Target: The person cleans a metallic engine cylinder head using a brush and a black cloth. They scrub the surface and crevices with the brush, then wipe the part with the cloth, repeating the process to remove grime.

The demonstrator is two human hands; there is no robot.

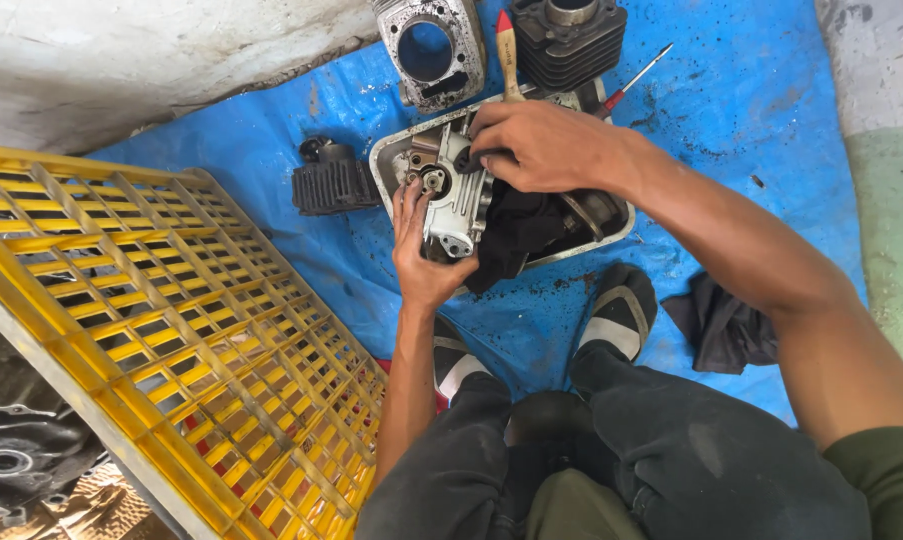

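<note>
- Blue tarp covers the ground in the head view, with pale concrete at 11 o'clock and at 3 o'clock.
- At the centre stands a shallow metal tray, and in it sits a silver engine part next to a black cloth.
- The left hand comes from 6 o'clock; its fingers are together and lie flat against the left face of the engine part.
- The right hand comes from 4 o'clock; its fingers are curled and clamped on the top of the same part.
- At 12 o'clock lie a grey cylinder block, a dark finned cylinder, a brush with a wooden handle and a screwdriver.
- A second finned piece lies at 9 o'clock of the tray, just beside it.
- A yellow plastic crate fills the 8 o'clock side.
- A dark rag lies at 4 o'clock, near the person's shoe.
</note>
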